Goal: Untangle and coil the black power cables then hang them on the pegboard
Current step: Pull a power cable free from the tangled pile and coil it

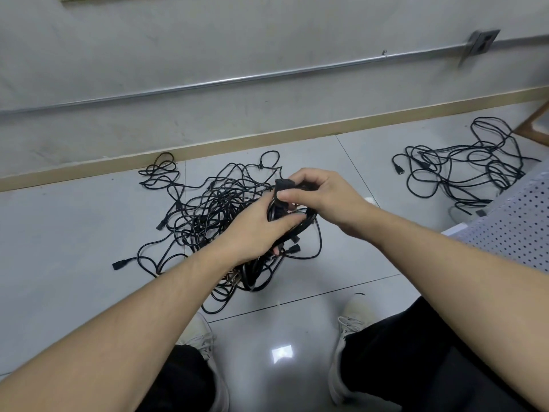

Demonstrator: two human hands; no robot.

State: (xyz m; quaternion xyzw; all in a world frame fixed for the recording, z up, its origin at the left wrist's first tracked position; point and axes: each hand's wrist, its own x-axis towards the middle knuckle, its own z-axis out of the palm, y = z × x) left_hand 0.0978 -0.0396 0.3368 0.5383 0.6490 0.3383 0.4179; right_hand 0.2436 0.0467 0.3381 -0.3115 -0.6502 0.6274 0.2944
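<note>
Presently: two cable tangles on floor, centre [214, 209] and right [463, 165]; one coiled bundle [292, 217] gripped by left hand [258, 230]; right hand [320, 191] pinches, seemingly, its plug [282, 185].

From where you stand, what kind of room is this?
Probably a workshop or utility room: bare wall with a surface-mounted metal conduit and socket box, tiled floor, and a perforated pegboard lying at the right.

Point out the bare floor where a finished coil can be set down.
Bare tiles lie left of the big cable tangle, and between it and the smaller cable pile by the wall. More lie between the shoes. The centre is crowded: both hands, left hand and right hand, work a coil there.
</note>
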